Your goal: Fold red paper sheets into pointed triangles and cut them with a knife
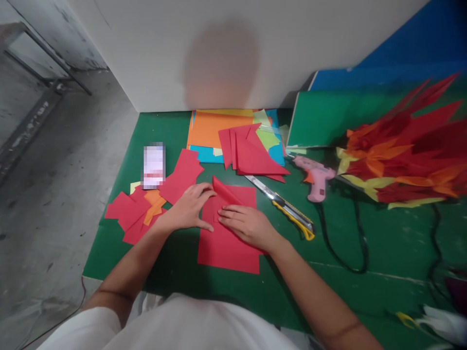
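Fingers (205, 190) of the left hand (189, 209) are lying flat and spread, gripping nothing, their tips pressing on the left end of a folded flap (229, 193) at the top of a red sheet (228, 253). The right hand (250, 224) is also resting flat and unclenched, its fingers (230, 212) pointing left and pressing the paper just below that flap. The red sheet is lying on the green table (383, 243) at the lower centre of the frame, directly under both sets of fingertips and reaching down past the right wrist. Left of the left hand, red and orange scraps (133, 214) are lying in a loose heap, touching its wrist. A yellow-handled utility knife (282, 204) is lying just right of the sheet, slanting toward the lower right. Beyond it a pink glue gun (316, 177) is resting on its side. A stack of coloured paper (213, 127) with red triangles (251, 155) on it is sitting above the hands, at the upper centre. A red and orange paper flower (404, 155) is filling the right edge.
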Demonstrator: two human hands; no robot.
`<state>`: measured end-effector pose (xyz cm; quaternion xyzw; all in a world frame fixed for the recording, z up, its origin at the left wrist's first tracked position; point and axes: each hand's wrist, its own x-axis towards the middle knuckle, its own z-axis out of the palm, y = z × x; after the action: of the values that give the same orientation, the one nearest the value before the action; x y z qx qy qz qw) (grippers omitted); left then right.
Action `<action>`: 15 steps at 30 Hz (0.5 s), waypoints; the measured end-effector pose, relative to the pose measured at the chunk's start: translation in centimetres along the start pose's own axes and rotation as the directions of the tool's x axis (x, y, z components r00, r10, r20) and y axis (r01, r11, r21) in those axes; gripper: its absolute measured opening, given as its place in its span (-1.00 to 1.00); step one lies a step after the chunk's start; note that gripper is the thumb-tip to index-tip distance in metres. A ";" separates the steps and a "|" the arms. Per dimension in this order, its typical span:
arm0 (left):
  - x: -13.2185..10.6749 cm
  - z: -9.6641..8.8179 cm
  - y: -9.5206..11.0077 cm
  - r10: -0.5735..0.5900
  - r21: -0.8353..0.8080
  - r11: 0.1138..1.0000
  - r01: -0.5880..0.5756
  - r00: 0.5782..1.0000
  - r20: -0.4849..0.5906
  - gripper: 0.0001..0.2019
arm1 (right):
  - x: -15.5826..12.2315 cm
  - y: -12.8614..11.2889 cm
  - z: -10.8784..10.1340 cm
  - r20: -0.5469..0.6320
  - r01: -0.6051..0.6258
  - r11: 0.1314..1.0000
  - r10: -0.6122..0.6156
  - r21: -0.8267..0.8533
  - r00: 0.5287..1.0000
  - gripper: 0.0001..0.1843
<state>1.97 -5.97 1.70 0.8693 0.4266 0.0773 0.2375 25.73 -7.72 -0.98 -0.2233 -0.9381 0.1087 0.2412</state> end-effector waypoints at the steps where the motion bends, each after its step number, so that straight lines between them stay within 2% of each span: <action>1: 0.0 0.0 0.1 -0.006 -0.003 1.000 0.006 1.000 0.003 -0.08 | 0.0 0.0 0.0 0.003 0.001 1.000 -0.001 0.004 1.000 -0.72; 15: -0.2 0.1 0.1 0.002 -0.035 0.999 -0.002 1.000 0.017 -0.12 | 0.0 0.0 0.0 0.030 0.030 0.999 -0.030 0.014 0.999 -0.71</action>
<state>1.92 -6.25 1.65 0.8660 0.4222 0.0775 0.2565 25.72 -7.77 -1.01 -0.2060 -0.9441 0.1148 0.2303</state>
